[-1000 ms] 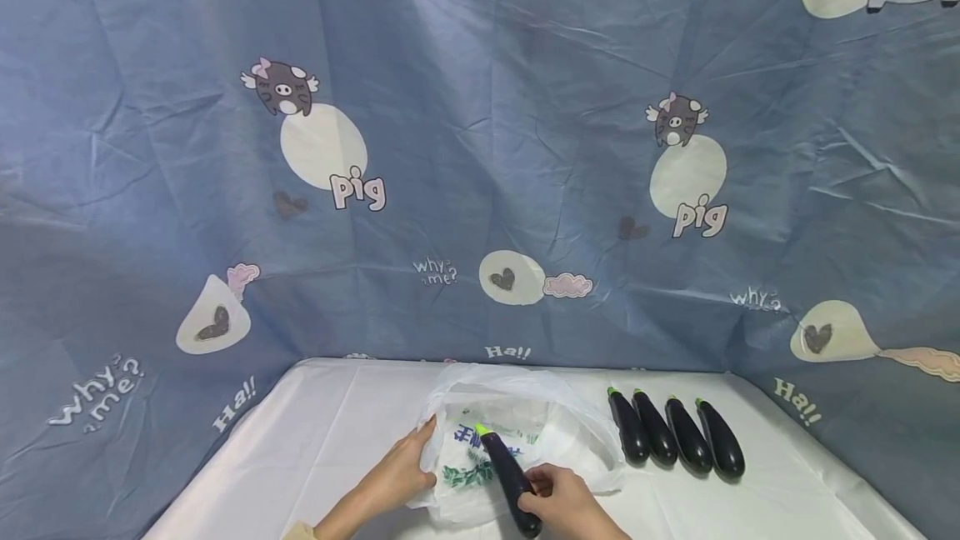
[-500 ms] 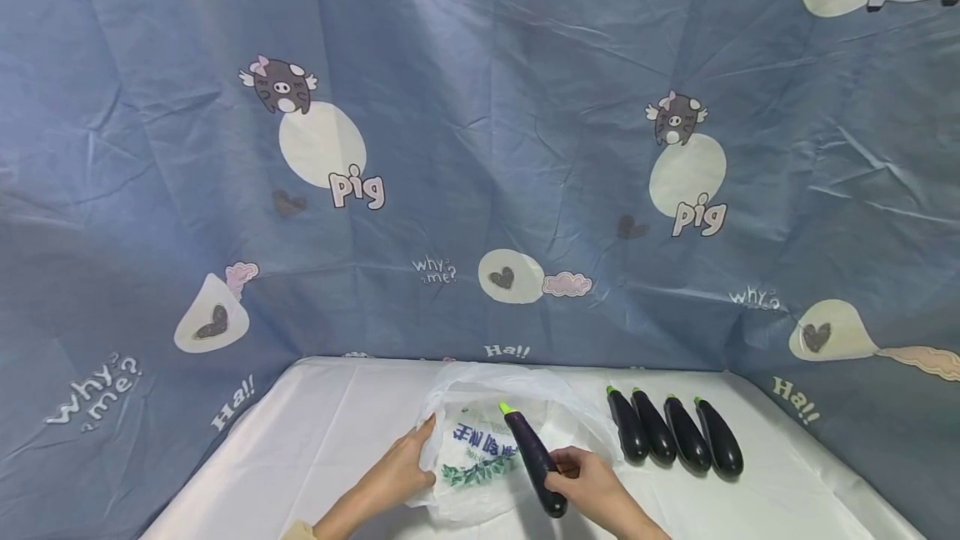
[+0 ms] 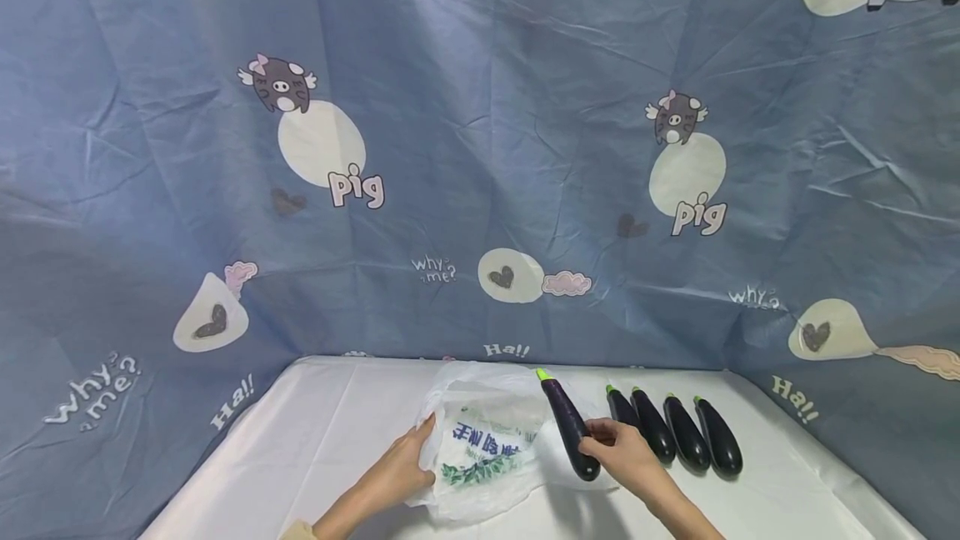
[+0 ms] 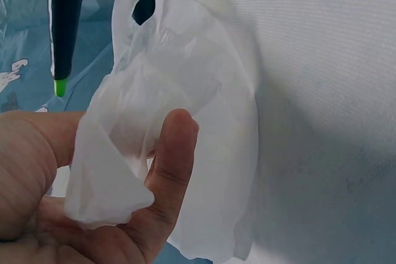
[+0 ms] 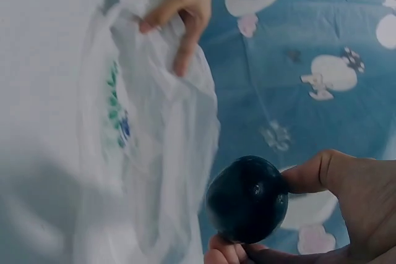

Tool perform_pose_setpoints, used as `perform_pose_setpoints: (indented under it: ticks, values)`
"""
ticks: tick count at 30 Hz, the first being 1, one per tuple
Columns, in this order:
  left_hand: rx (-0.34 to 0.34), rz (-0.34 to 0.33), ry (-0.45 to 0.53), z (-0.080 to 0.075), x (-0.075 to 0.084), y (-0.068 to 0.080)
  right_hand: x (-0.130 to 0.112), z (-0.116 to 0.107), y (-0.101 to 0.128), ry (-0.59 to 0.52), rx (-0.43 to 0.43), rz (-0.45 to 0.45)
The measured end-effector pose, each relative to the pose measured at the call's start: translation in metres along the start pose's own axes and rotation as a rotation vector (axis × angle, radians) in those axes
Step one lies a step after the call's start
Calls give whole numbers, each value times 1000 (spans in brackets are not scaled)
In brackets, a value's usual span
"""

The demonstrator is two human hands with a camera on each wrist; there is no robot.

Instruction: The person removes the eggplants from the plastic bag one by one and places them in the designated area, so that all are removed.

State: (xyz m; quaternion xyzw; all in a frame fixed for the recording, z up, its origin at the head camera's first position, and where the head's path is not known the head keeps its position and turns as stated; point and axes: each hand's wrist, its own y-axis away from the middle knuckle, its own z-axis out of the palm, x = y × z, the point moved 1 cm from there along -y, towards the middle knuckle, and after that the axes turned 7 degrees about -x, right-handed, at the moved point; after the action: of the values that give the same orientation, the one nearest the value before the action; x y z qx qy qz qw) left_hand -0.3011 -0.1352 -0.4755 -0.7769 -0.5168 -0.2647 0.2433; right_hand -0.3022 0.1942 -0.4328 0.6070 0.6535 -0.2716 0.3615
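Note:
My right hand (image 3: pixel 626 455) pinches a dark purple eggplant (image 3: pixel 567 423) near its thick end, the bright green stem tilted up and away. The eggplant is raised, casting a shadow on the white cloth. In the right wrist view the round end of the eggplant (image 5: pixel 247 199) faces the camera, thumb on one side and fingers beneath. My left hand (image 3: pixel 408 465) holds the left edge of a white plastic bag (image 3: pixel 480 511) with blue lettering and green leaf print. In the left wrist view the bag's edge (image 4: pixel 117 177) is bunched between thumb and fingers.
Several eggplants (image 3: pixel 686 436) lie side by side at the right of the white-covered table (image 3: pixel 315 432), stems pointing to the back. A blue printed curtain (image 3: pixel 420 148) hangs behind the table and around its sides.
My right hand has lifted the eggplant and carried it right and away from me, from over the bag's front towards the row. My left hand has stayed at the bag's edge.

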Motion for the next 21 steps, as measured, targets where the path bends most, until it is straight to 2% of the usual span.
perform_pose_setpoints:
  ticks: [7,21]
  values:
    - [2,6,-11,2,-4,0,8,-24,-6,0,33,58]
    - [3,20,-17,2,-4,-1,38,-86,-18,-14,20,123]
